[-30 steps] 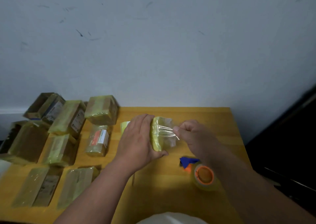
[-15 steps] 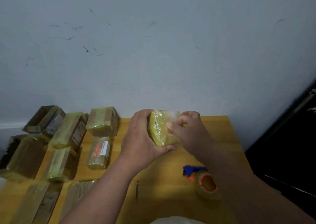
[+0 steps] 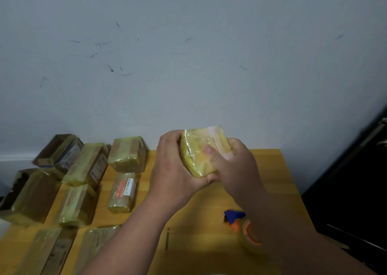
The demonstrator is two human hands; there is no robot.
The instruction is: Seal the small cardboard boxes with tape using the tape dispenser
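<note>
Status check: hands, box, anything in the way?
Both hands, left hand and right hand, grip the small box, held above the table. Tape dispenser idle. Nothing blocking.

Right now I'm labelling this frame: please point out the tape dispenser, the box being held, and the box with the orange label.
tape dispenser (image 3: 250, 234): head view, on its orange hub.
held box (image 3: 195, 155): head view, on its taped front face.
orange-label box (image 3: 122, 191): head view, on its top face.

Labels on several taped boxes, print too blurred to read.
</note>
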